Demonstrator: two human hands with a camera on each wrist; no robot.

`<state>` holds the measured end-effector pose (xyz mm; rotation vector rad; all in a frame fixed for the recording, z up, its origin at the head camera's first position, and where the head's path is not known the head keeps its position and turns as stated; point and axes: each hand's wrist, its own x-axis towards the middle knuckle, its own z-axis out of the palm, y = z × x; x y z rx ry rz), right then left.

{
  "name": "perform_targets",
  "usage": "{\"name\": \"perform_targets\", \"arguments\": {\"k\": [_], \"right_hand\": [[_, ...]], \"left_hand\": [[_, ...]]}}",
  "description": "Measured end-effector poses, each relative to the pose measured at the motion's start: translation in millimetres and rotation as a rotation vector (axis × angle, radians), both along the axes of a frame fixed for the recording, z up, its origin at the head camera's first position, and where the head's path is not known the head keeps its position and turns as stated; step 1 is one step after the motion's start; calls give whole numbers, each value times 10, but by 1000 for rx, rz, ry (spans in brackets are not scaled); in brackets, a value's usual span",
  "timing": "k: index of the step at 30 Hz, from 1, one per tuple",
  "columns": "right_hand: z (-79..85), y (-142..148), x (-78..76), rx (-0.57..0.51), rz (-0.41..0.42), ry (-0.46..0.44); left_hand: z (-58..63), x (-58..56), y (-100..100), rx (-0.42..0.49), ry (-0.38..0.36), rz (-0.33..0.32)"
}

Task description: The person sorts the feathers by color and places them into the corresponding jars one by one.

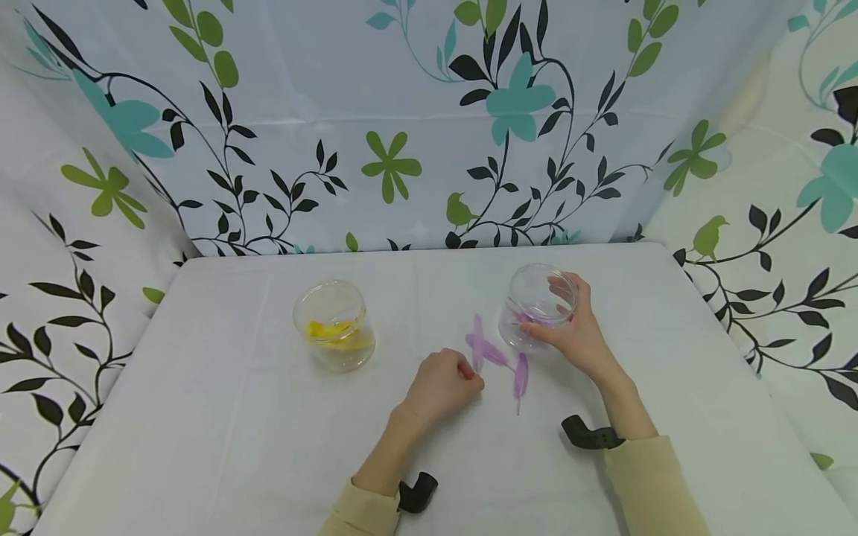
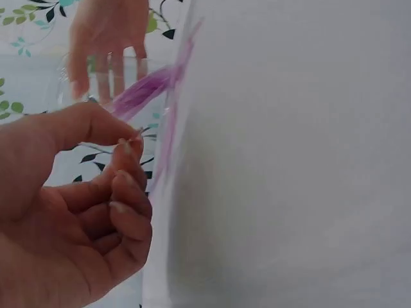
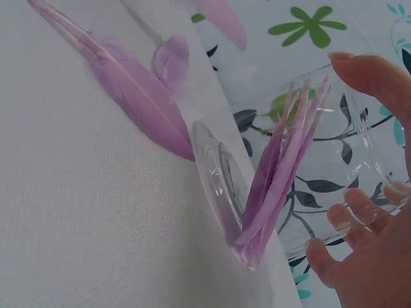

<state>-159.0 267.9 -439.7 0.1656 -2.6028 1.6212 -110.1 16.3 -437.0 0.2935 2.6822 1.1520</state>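
Note:
My left hand (image 1: 445, 383) pinches the quill end of a light purple feather (image 1: 478, 342) between thumb and fingertip; the feather (image 2: 144, 93) points away from the fingers in the left wrist view. Around the upper side of a clear glass jar (image 1: 507, 327) my right hand (image 1: 578, 335) curls, its thumb at the near side. Inside that jar stand several purple feathers (image 3: 276, 173). Two more feathers lie on the table between the hands: one slanting feather (image 1: 496, 354) and one nearer feather (image 1: 520, 374).
A second clear glass jar (image 1: 342, 357) holding yellow feathers (image 1: 331, 330) stands to the left. White cloth covers the table (image 1: 221, 417). A leaf-patterned curtain (image 1: 268, 112) hangs behind and at both sides. Black wrist straps (image 1: 417, 493) sit at the sleeves.

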Motion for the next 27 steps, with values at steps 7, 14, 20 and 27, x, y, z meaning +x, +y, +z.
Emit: {"name": "perform_targets", "arguments": {"k": [7, 14, 20, 27], "right_hand": [[-6, 9, -2, 9, -4, 3], [-16, 9, -4, 0, 9, 18], [-18, 9, -1, -1, 13, 24], [-28, 22, 0, -5, 3, -5]], "left_hand": [[71, -83, -72, 281, -151, -61], [178, -127, -80, 503, -196, -75], [308, -160, -38, 651, -115, -1], [452, -258, 53, 683, -50, -20]]}}
